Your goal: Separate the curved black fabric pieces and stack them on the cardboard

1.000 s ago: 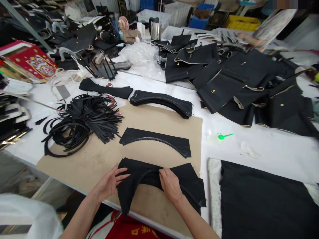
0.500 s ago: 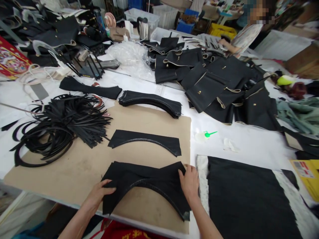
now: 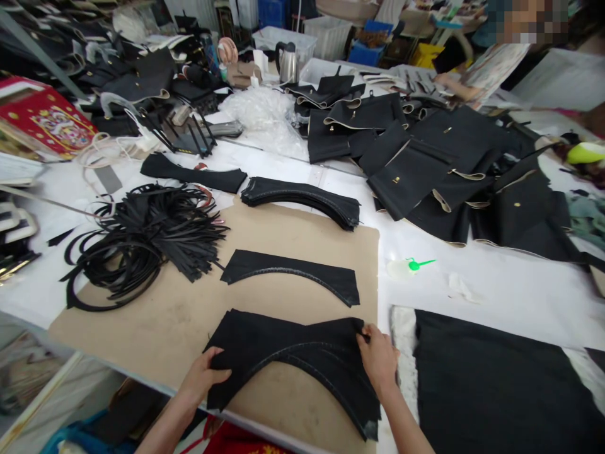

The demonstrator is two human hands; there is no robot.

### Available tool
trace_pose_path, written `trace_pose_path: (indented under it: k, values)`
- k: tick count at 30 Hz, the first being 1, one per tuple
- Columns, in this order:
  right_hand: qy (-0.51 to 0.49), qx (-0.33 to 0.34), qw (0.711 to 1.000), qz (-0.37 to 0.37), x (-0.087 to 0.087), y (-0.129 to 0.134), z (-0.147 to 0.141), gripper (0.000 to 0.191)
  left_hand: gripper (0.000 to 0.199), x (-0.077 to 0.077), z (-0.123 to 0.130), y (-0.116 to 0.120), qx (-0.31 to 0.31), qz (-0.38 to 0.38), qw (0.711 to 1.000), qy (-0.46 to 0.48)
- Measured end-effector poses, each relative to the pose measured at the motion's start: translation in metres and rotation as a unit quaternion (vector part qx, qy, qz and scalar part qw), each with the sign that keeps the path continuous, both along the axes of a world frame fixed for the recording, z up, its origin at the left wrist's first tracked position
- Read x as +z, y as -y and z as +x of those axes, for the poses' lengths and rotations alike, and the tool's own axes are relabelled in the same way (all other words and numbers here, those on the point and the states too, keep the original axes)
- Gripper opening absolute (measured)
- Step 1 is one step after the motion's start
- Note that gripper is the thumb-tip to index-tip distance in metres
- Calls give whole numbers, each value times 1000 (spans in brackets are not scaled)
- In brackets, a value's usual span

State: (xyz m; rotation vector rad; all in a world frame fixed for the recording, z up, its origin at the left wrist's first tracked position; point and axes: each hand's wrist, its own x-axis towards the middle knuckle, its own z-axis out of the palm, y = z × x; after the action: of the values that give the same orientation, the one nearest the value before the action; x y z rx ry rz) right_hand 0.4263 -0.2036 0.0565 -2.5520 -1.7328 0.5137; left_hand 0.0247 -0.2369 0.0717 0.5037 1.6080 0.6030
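Black curved fabric pieces (image 3: 283, 331), one over another, lie at the front edge of a tan board (image 3: 184, 334). My left hand (image 3: 205, 378) grips their left end, thumb on top and fingers at the edge. With fingers pinched, my right hand (image 3: 379, 358) holds the upper right corner. The top piece is slightly turned against the ones below, so their arched edges spread apart on the right. Just beyond lies a single curved black piece (image 3: 293, 265) with a stitched arch. A stack of similar pieces (image 3: 302, 197) sits at the board's far edge.
Bundled black strips (image 3: 142, 246) lie at left. A small bottle with a green spout (image 3: 414, 265) and a black sheet (image 3: 496, 378) over white material are at right. Black panels with metal fittings (image 3: 425, 170) are heaped behind. A co-worker's arm (image 3: 458, 88) shows at the back.
My right hand has shifted the top piece's right end, so its arched seam now parts from the edge below. My left hand keeps its grip. The whole view has swung a little left.
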Motion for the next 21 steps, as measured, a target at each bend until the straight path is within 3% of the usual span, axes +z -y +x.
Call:
trace_pose_path:
  k: [3,5,9,12,16,21]
  values:
    - [-83,-43,995,20,-7,-1,9,25,31,-4,-3,-1,6,13,1000,-21]
    - [-162,-73,983,39,-7,-8,16,39,33,2,-5,-11,22,18,999,-17]
    - [-269,-74,959,42,7,-32,23,36,36,25,-15,-57,13,73,997,-5]
    - [-332,-90,937,58,19,-56,22,34,38,32,-28,-103,-24,121,992,-30]
    - [-368,-101,920,86,15,-89,17,37,49,11,-40,-164,-38,175,981,-79]
    - [-258,-68,959,100,-5,-117,14,35,48,-29,-37,-214,-63,210,961,-166]
